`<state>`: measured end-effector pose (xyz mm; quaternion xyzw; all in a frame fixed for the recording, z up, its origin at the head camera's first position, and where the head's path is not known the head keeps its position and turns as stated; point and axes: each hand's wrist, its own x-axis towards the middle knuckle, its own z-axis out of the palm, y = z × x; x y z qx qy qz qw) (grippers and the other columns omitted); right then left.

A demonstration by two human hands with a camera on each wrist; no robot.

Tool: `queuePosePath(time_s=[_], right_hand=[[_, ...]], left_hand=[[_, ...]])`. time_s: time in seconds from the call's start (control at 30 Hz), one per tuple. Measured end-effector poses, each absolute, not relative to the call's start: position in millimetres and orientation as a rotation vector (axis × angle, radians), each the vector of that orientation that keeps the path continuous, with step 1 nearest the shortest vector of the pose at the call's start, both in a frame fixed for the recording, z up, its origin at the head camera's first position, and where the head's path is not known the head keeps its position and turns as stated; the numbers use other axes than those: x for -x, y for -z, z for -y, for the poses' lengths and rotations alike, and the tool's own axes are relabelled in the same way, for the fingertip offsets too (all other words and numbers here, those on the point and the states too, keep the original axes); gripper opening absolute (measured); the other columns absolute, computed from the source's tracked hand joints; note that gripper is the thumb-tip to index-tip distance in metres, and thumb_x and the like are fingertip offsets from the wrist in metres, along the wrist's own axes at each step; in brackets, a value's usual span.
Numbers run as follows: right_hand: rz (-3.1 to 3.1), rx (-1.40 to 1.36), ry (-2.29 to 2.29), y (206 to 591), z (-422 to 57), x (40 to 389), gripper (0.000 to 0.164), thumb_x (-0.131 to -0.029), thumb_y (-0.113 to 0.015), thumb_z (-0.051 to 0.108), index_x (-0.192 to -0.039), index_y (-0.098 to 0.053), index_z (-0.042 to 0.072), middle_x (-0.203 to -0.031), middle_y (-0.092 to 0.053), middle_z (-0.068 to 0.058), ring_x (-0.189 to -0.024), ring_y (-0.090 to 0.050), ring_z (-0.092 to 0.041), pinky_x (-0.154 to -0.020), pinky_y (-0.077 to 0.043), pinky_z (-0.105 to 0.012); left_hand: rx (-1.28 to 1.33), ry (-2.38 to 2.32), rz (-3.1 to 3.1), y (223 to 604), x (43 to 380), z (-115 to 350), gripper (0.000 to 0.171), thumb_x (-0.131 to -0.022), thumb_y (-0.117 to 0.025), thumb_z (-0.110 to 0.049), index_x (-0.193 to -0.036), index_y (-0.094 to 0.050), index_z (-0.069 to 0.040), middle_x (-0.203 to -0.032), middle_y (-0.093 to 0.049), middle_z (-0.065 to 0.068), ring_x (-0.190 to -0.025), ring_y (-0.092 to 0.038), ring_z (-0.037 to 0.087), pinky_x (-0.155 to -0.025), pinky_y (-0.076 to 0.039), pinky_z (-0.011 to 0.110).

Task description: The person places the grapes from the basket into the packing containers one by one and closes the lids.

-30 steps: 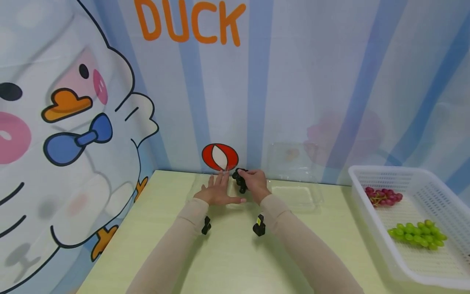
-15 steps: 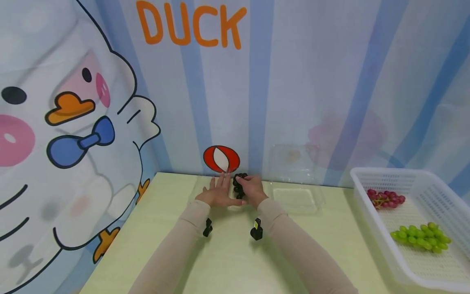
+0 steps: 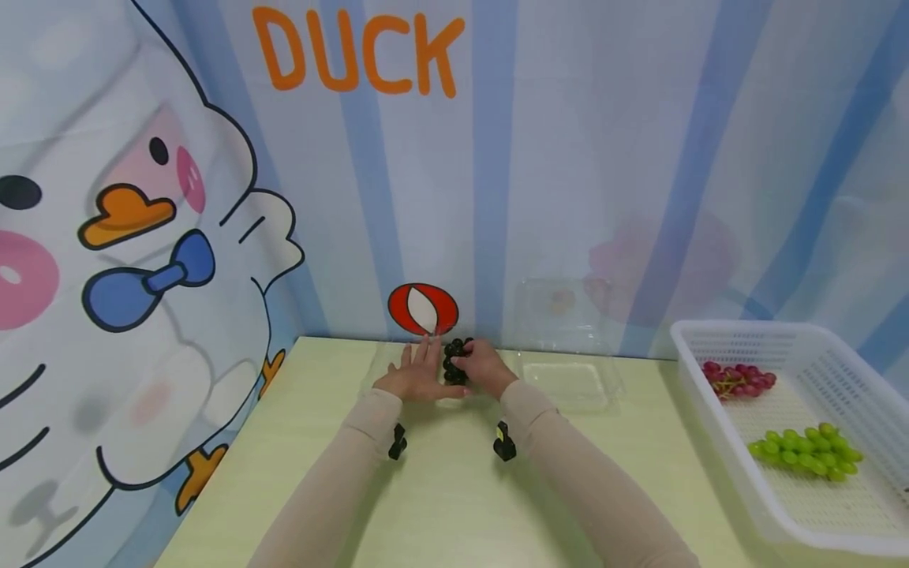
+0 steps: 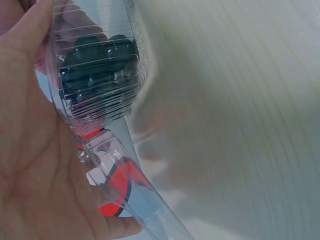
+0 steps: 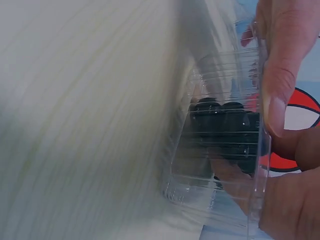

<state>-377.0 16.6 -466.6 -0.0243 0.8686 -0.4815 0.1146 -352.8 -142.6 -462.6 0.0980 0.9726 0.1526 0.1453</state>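
A bunch of black grapes (image 3: 454, 371) lies inside a clear plastic box (image 5: 172, 187) near the back of the table. My right hand (image 3: 486, 367) reaches over the rim and pinches the bunch, its fingers visible through the ribbed wall in the right wrist view. The left hand (image 3: 415, 377) spreads its straight fingers over the box's opened lid (image 4: 150, 205), to the left. Its thumb lies along the front rim. Through the clear wall in the left wrist view, the dark grapes (image 4: 95, 67) show partly blurred.
Right of the hands, a second clear box (image 3: 568, 383) stands with its lid (image 3: 564, 312) raised against the striped backdrop. A white basket (image 3: 746, 325) at the right holds red grapes (image 3: 738, 380) and green grapes (image 3: 806, 452).
My right hand has lowered the black grapes from an upright hold into the box, where the bunch now lies lengthwise. The left hand has stayed in place.
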Motion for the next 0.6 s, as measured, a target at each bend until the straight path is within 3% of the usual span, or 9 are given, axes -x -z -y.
queuePosePath(time_s=[0.37,0.6], right_hand=[[-2.802,0.152,1.272,469.7,-11.4,371.4,0.049,-0.097,-0.072,0.024,-0.13,-0.049,-0.004,-0.131,-0.056,-0.024,-0.122,-0.058,-0.036,-0.102,-0.048,-0.047],[-2.949,0.215,0.997,466.1,-11.9,369.5,0.059,-0.096,-0.072,0.036,-0.138,-0.051,0.001,-0.141,-0.049,-0.024,-0.124,-0.057,-0.037,-0.102,-0.049,-0.049]], left_hand=[[-0.315,-0.463,-2.844,465.0,349.9,143.2,0.124,-0.08,-0.058,-0.083,-0.165,0.003,-0.016,-0.172,0.004,0.01,-0.155,0.002,0.046,-0.114,-0.012,0.076],[-0.325,-0.467,-2.868,464.7,348.8,143.3,0.122,-0.082,-0.06,-0.08,-0.165,-0.001,-0.015,-0.172,0.003,0.011,-0.155,0.001,0.047,-0.113,-0.013,0.078]])
